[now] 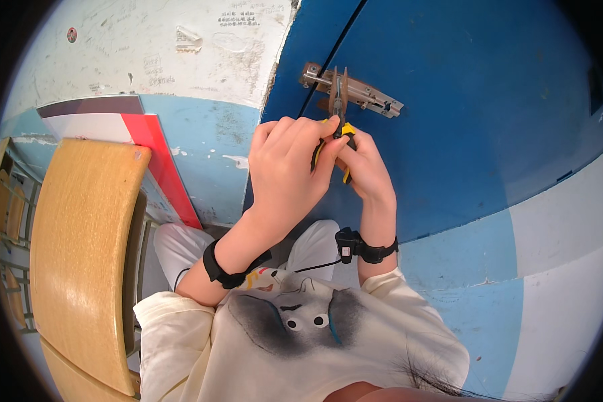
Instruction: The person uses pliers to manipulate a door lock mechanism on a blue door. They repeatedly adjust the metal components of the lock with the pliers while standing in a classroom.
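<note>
A pair of long-nose pliers (338,103) with black and yellow handles points up at a metal barrel bolt (372,94). Its slim jaws stand slightly apart and overlap the bolt in view; whether they touch it I cannot tell. My left hand (291,156) closes its thumb and fingers around the pliers near the joint, hiding part of a handle. Around the handles from the right is my right hand (369,163), its fingers partly hidden behind the left. A slim dark piece shows between the jaws, too small to name. The bolt is fixed to a blue door (457,115).
A wooden desk (85,241) stands close on my left, with chairs (12,291) beyond it. Boards with a red edge (156,151) lean against the marked, peeling wall (206,65). A cable (316,266) runs across my lap from the black wrist strap (377,251).
</note>
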`<move>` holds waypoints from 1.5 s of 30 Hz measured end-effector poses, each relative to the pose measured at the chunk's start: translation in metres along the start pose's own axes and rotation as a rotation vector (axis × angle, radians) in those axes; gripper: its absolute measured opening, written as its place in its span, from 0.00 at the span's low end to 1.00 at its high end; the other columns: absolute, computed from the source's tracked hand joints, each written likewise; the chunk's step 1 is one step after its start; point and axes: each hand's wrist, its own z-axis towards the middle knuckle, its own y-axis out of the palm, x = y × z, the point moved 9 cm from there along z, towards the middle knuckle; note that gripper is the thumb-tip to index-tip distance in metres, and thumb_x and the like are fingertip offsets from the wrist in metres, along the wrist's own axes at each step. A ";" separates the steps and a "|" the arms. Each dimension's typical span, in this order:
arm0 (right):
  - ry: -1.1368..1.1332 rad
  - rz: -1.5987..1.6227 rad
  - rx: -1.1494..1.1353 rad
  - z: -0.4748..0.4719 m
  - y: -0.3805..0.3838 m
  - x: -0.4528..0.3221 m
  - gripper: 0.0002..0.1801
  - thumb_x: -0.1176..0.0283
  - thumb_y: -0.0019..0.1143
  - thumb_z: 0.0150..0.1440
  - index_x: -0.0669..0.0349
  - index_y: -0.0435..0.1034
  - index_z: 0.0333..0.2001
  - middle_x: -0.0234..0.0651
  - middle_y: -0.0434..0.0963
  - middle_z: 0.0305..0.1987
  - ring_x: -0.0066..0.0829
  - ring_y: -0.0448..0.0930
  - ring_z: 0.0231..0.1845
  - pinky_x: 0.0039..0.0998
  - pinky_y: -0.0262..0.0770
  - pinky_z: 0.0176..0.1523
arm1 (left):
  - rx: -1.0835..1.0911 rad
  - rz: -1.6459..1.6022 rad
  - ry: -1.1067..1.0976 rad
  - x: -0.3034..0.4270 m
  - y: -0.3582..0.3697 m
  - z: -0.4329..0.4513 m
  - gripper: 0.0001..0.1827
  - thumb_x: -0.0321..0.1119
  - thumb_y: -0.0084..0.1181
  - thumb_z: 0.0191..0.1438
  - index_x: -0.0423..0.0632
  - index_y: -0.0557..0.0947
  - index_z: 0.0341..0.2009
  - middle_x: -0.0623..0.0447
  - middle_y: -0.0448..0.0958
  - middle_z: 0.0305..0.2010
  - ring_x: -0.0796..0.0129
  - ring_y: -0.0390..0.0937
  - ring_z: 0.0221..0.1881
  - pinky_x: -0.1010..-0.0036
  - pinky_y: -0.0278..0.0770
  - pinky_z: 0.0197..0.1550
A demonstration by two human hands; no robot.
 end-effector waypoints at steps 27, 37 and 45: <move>-0.031 -0.119 0.141 0.011 -0.010 0.007 0.08 0.71 0.53 0.56 0.65 0.70 0.36 0.29 0.74 0.29 0.16 0.72 0.29 0.18 0.69 0.32 | 0.044 0.002 0.015 -0.004 -0.007 0.005 0.09 0.29 0.62 0.44 0.46 0.78 0.32 0.58 0.71 0.21 0.68 0.69 0.23 0.73 0.62 0.35; -0.053 -0.265 0.242 0.013 -0.011 0.000 0.07 0.71 0.57 0.49 0.65 0.73 0.30 0.28 0.75 0.24 0.16 0.71 0.25 0.19 0.67 0.31 | 0.045 -0.021 -0.002 -0.007 -0.005 -0.001 0.09 0.27 0.61 0.44 0.45 0.78 0.33 0.57 0.71 0.22 0.67 0.69 0.24 0.73 0.62 0.34; -0.089 -0.230 0.256 0.017 -0.012 0.003 0.06 0.73 0.58 0.48 0.64 0.72 0.29 0.29 0.76 0.24 0.16 0.74 0.25 0.19 0.69 0.29 | 0.040 -0.029 0.005 -0.005 -0.003 -0.001 0.10 0.25 0.62 0.44 0.45 0.79 0.34 0.57 0.73 0.22 0.68 0.71 0.24 0.75 0.63 0.35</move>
